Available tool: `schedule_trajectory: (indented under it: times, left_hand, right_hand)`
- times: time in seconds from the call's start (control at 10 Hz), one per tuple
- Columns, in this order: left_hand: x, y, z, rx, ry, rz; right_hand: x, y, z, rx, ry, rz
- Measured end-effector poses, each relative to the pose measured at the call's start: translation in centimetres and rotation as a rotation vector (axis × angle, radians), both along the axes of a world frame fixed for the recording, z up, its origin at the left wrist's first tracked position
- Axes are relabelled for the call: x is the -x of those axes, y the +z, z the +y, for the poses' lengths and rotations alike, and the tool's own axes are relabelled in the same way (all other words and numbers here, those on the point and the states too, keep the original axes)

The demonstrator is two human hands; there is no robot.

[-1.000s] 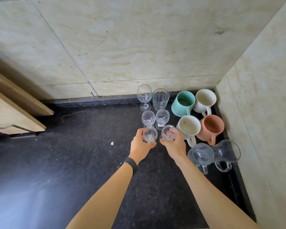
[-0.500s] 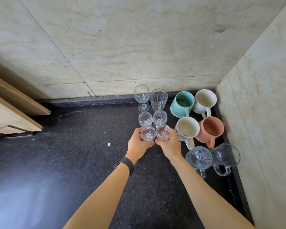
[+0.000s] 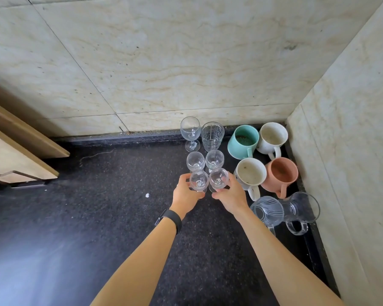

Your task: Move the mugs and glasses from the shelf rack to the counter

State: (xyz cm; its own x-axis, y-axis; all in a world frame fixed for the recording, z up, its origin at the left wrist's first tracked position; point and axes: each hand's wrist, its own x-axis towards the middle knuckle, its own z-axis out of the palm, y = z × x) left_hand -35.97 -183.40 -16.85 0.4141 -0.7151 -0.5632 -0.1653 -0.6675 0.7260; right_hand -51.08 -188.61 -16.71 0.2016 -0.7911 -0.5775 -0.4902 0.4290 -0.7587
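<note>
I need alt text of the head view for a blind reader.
The left hand holds one small stemmed glass, the right hand a second glass, over a dark counter. Four glasses stand behind; four ceramic mugs and two glass mugs to the right.

Cream stone walls, wooden boards and one white crumb.

The back wall (image 3: 164, 62) is made of big cream tiles with brown veins and thin dark joints, and it meets the side wall (image 3: 352, 129) at the far right corner of the counter (image 3: 75, 217). The side wall has the same tiles. A small dark mark (image 3: 290, 47) sits high on the back wall, near this corner. At the left edge of the counter two light wooden boards (image 3: 13, 155) come into view, one over the other, both slanted. A white crumb (image 3: 147, 195) lies on the dark surface, about in its middle.
</note>
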Motion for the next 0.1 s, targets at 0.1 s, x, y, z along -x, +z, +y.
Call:
schedule_trajectory:
  times: [0.1]
  left_hand:
    - [-0.65,0.87,0.52,-0.013,-0.053,-0.026]
  right_hand:
    - [0.73,0.96,0.26,-0.004,0.040,0.042]
